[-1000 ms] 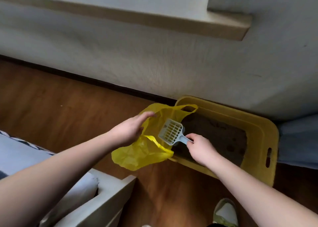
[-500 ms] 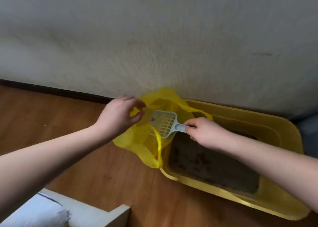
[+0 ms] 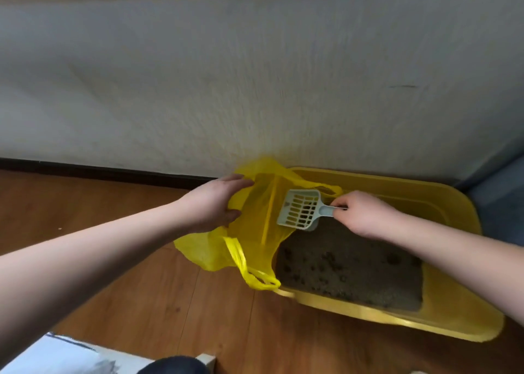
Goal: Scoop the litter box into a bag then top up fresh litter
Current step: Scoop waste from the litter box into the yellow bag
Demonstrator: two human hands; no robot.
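A yellow litter box (image 3: 442, 203) stands on the wood floor against the wall, holding grey litter (image 3: 354, 268) dotted with dark clumps. A yellow plastic bag (image 3: 255, 232) hangs open over the box's left end. My left hand (image 3: 215, 203) grips the bag's left edge and holds its mouth open. My right hand (image 3: 363, 215) pinches the handle of a pale blue slotted scoop (image 3: 302, 210). The scoop's head sits over the bag's mouth, and nothing shows in it.
A white wall with a dark baseboard (image 3: 99, 171) runs behind the box. A white furniture corner (image 3: 85, 356) lies at the bottom left and a blue-grey fabric (image 3: 502, 203) at the right. Wood floor (image 3: 99, 203) stretches to the left.
The view has dropped and come closer to the box. My left hand shifted its hold and spread the bag wider. The scoop has stayed over the bag's mouth.
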